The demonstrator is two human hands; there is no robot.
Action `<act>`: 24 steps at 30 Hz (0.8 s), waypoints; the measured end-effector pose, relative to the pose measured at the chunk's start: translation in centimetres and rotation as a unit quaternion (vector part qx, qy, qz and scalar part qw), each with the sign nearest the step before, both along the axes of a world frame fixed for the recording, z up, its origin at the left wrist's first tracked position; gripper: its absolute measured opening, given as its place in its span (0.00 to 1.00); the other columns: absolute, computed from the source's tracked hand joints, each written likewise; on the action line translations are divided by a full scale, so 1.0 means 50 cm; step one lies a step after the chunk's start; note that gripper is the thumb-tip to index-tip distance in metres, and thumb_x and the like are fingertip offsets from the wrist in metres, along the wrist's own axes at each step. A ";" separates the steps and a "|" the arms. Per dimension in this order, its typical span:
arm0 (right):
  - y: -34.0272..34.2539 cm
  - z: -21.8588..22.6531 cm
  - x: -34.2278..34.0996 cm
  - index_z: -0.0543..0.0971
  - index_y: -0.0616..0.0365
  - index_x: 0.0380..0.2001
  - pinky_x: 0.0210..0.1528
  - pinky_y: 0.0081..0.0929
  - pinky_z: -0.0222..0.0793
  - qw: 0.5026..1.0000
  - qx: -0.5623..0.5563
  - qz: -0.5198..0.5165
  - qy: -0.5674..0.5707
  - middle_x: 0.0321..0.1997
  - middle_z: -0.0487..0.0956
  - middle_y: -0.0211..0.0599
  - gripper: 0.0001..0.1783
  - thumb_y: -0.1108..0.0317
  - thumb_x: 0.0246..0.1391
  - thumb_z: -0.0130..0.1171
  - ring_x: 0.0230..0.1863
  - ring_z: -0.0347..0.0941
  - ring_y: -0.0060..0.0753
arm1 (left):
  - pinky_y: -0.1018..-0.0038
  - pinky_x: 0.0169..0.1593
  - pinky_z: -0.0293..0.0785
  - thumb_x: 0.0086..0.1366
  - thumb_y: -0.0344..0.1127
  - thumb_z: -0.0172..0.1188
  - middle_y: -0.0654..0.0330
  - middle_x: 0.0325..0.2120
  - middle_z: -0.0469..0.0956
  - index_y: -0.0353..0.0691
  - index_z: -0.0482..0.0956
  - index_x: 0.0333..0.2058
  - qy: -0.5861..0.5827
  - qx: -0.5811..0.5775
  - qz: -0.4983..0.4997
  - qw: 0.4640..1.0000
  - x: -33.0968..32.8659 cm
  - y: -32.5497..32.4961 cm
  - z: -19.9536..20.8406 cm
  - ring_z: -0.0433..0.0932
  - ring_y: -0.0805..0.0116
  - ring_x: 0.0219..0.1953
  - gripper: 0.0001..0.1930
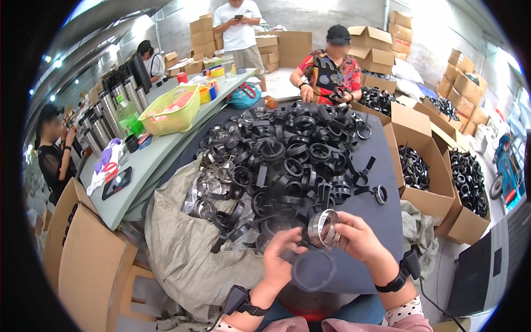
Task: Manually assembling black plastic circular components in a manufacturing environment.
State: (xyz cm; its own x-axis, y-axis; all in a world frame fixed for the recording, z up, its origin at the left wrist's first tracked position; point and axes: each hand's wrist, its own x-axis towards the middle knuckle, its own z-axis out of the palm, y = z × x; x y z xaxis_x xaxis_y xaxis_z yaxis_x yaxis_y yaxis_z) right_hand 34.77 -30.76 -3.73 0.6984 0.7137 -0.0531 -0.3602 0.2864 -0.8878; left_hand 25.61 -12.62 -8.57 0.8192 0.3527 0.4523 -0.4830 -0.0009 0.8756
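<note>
My right hand (358, 237) grips a shiny metal ring (326, 229) between thumb and fingers, just above the near part of the table. Beside it on the left, my left hand (281, 258) has its fingers apart and slightly curled, smeared by motion; I see nothing held in it. Below both hands, at the table's near edge, a black ring (314, 271) shows blurred; whether it rests on anything I cannot tell. In front of my hands lies a big heap of black rings (293, 166), many with strap-like handles. Clear plastic-wrapped rings (213, 180) lie on the heap's left side.
Cardboard boxes (426, 191) full of black rings stand at the right. To the left is a green table (124, 202) bearing a yellow basket (168, 113), red scissors (110, 171) and metal tumblers (110, 113). A person in a patterned shirt (332, 74) works across the heap.
</note>
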 end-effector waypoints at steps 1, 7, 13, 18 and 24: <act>-0.010 -0.012 -0.012 0.69 0.68 0.54 0.49 0.33 0.76 1.000 -0.009 -0.021 0.014 0.47 0.79 0.46 0.17 0.75 0.63 0.44 0.46 0.79 0.36 | 0.81 0.34 0.72 0.48 0.16 0.66 0.59 0.32 0.74 0.34 0.77 0.45 -0.042 0.095 -0.031 0.994 0.007 -0.009 0.010 0.75 0.74 0.30 0.23; -0.040 -0.039 -0.034 0.71 0.69 0.51 0.44 0.40 0.82 0.993 -0.032 -0.048 0.101 0.46 0.79 0.49 0.15 0.77 0.61 0.45 0.44 0.80 0.41 | 0.69 0.33 0.77 0.49 0.22 0.68 0.56 0.34 0.79 0.37 0.80 0.35 -0.049 0.293 -0.084 0.951 0.013 -0.056 -0.002 0.81 0.58 0.34 0.12; -0.098 -0.104 0.001 0.73 0.70 0.48 0.39 0.31 0.81 0.995 -0.090 -0.015 0.025 0.43 0.80 0.46 0.13 0.78 0.60 0.48 0.37 0.81 0.37 | 0.68 0.32 0.76 0.50 0.23 0.64 0.58 0.32 0.78 0.40 0.80 0.34 -0.013 0.369 -0.152 0.917 0.029 -0.050 -0.017 0.80 0.55 0.32 0.11; -0.115 -0.121 0.015 0.74 0.70 0.49 0.28 0.23 0.76 0.979 -0.192 -0.060 -0.007 0.39 0.81 0.43 0.16 0.79 0.57 0.48 0.38 0.81 0.32 | 0.65 0.36 0.75 0.50 0.21 0.61 0.58 0.31 0.77 0.42 0.79 0.36 0.059 0.360 -0.188 0.912 0.038 -0.046 -0.041 0.79 0.52 0.34 0.13; -0.174 -0.200 0.085 0.72 0.71 0.49 0.28 0.27 0.79 0.841 -0.358 -0.343 -0.218 0.36 0.81 0.50 0.16 0.80 0.58 0.46 0.35 0.82 0.36 | 0.73 0.41 0.73 0.46 0.15 0.57 0.57 0.32 0.79 0.36 0.78 0.37 0.121 0.323 -0.206 0.916 0.040 -0.008 -0.061 0.79 0.61 0.35 0.17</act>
